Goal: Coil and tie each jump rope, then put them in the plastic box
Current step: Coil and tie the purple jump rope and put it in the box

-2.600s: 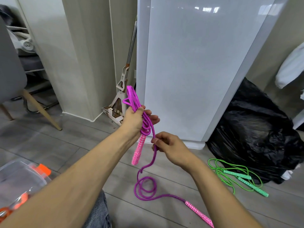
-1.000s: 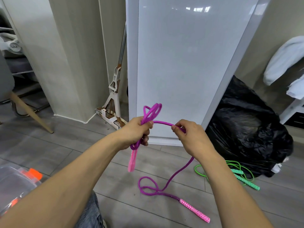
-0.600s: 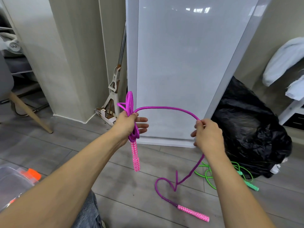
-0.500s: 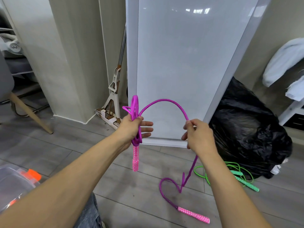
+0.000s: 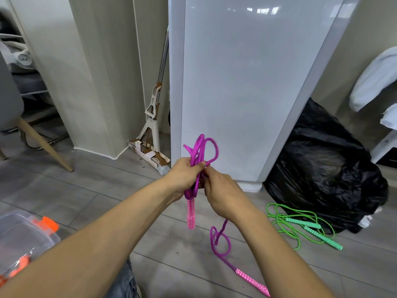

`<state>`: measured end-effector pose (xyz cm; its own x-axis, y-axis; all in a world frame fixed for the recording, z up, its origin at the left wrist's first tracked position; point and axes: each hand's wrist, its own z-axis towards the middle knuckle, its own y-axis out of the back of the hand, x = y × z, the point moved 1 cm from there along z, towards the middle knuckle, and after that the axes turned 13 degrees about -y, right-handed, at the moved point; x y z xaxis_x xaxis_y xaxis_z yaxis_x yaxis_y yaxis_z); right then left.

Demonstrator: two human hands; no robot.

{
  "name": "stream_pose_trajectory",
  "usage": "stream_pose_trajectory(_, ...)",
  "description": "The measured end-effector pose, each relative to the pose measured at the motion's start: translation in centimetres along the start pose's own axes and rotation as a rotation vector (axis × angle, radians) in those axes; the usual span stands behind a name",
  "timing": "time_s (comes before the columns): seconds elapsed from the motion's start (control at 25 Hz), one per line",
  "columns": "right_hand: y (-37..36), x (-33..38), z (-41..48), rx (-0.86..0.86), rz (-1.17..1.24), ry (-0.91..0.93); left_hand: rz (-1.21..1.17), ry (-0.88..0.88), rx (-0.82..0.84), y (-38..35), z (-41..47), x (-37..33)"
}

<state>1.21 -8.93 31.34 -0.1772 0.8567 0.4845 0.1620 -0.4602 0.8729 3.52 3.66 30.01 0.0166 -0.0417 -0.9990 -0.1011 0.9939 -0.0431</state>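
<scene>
Coiling purple jump rope (image 5: pixel 200 155): slip risk

Its loops are standing bunched in the gripping left hand (image 5: pixel 184 175). The right hand (image 5: pixel 221 192) is pinching the free strand beside them. If the tail trailing on the floor (image 5: pixel 107 190) is snagging, it may be pulling loops loose.

No legible txt anywhere (labels, brands, nos. incl.).

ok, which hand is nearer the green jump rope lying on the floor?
Right. The right hand sits above and left of the thin green jump rope on the floor; the left hand, gripping the purple braided jump rope, is further left, beyond the right hand.
</scene>
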Motion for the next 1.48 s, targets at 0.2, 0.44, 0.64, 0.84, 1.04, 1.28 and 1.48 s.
stream_pose_trajectory(0.2, 0.3, -0.4, 0.5, 0.021, 0.134, -0.022, -0.107, -0.025, -0.087, 0.5, 0.3, -1.0)
stream_pose_trajectory(0.44, 1.3, -2.6, 0.7, 0.382, 0.231, -0.125, -0.333, -0.067, -0.309, 3.3, 2.5, -1.4)
stream_pose_trajectory(0.64, 2.6, -5.5, 1.4, 0.311, 0.083, -0.247, -0.060, -0.143, -0.297, 4.6, 3.2, -0.8)
stream_pose_trajectory(0.84, 5.3, -6.6, 1.5, -0.178, -0.064, -0.225, 0.398, -0.222, -0.230, 5.3, 2.8, -1.6)
stream_pose_trajectory(1.04, 5.2, -5.1, 1.1, -0.209, 0.157, -0.076, 0.361, -0.249, 0.082, 3.6, 0.7, -2.1)
stream_pose_trajectory(1.28, 4.2, -3.3, 1.1, -0.230, 0.294, -0.017, 0.282, -0.243, 0.210, 0.8, -0.7, -1.9)
stream_pose_trajectory(1.48, 4.4, -2.9, 1.0, -0.185, 0.407, -0.019, 0.300, -0.297, 0.291, 0.2, -1.1, -1.6)
